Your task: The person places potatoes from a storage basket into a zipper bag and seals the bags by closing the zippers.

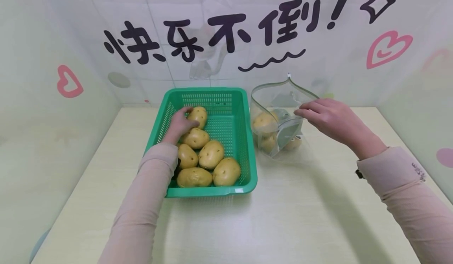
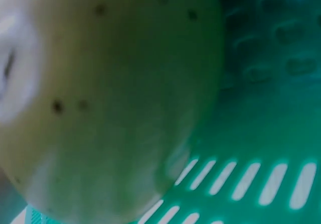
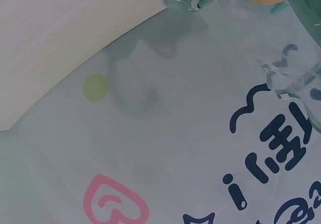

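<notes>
In the head view my left hand (image 1: 179, 125) reaches into the green basket (image 1: 250, 154), its thumb and fingers around the farthest potato (image 1: 199, 116). Several more potatoes (image 1: 211, 154) lie in the basket's near and left parts. A potato (image 2: 115, 83) fills much of the left wrist view, close to the slotted basket wall. To the right of the basket stands a clear zip bag (image 1: 272, 91) with several potatoes (image 1: 265, 122) in it, its mouth spread. My right hand (image 1: 327, 116) pinches the bag's right rim; its fingertips partly cover that edge.
The basket and bag stand on a pale wooden table (image 1: 301, 217), toward its back. Behind them rises a back wall (image 1: 226, 67) with dark lettering and pink hearts. In the right wrist view part of the bag (image 3: 296, 83) shows at the right edge.
</notes>
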